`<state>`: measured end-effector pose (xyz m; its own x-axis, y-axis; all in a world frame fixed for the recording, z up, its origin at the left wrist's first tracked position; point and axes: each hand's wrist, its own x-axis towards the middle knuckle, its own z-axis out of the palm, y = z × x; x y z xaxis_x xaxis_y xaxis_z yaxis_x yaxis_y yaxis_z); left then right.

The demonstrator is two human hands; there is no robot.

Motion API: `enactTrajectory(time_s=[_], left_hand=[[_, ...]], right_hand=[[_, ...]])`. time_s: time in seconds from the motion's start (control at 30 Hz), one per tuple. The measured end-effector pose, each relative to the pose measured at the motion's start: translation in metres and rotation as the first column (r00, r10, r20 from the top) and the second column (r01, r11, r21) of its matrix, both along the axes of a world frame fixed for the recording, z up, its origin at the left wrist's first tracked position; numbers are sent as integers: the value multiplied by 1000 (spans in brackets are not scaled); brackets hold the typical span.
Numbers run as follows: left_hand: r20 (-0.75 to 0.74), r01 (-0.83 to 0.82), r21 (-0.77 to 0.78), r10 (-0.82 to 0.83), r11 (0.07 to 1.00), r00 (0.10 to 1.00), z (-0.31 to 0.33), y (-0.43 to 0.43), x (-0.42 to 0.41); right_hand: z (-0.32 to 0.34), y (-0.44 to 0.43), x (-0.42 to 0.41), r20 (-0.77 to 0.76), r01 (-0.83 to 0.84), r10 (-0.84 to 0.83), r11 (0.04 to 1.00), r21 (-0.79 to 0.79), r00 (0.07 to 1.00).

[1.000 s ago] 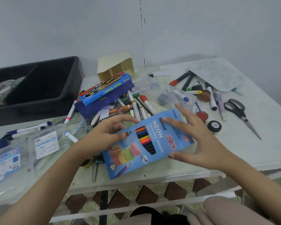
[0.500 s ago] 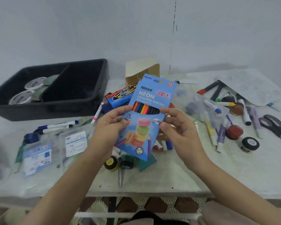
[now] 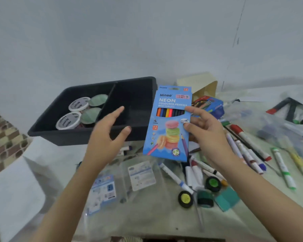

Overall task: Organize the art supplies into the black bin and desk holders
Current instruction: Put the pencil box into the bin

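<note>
Pencil box [image 3: 168, 123] upright, long axis vertical, title end up, right hand [image 3: 205, 131] pinching

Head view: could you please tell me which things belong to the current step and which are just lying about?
In use: neon pencil box, right hand gripping it, open left hand, black bin.
Lying about: red marker, paint tube, plastic packets, yellow-lidded pot.

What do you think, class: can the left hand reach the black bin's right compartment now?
Probably yes: the left hand, open and empty, hovers at the near wall of the black bin; the right hand holds the pencil box to one side.
</note>
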<state>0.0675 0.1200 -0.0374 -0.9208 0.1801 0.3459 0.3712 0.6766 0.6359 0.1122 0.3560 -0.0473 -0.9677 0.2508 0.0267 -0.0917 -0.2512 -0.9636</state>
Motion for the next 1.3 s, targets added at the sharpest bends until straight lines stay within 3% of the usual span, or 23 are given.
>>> enactTrajectory(time_s=[0.07,0.17,0.4,0.63,0.97,1.07,1.17,1.3], left_hand=[[-141,-112,-334,68,936,988,-15,-37,-29],[-127,-159,-439,114,884,985,-34,-71,-58],[-153,-183,-314,141,932,978,-50,-81,-65],[-194,-173,-290,119,941,974,-57,-85,-68],[-200,-207,-201,167,957,965,-58,-82,-65],[-196,-214,-192,176,958,965,-58,-82,-66],[-199,-220,-191,181,957,963,-59,-82,-66],[-206,-222,-191,182,956,962,-59,-82,-66]], right_hand=[[5,-13,-20,21,19,-19,1000,2,1000],[15,-33,-53,58,31,-33,999,29,998],[26,-77,-131,194,-7,-6,998,67,981],[9,-108,-189,296,-18,-75,954,299,952],[-23,-128,-209,474,-117,-36,950,290,880],[-29,-130,-213,472,-198,-26,887,417,881],[-34,-132,-217,450,-217,-112,758,616,886],[-37,-134,-222,499,-291,-111,697,656,859]])
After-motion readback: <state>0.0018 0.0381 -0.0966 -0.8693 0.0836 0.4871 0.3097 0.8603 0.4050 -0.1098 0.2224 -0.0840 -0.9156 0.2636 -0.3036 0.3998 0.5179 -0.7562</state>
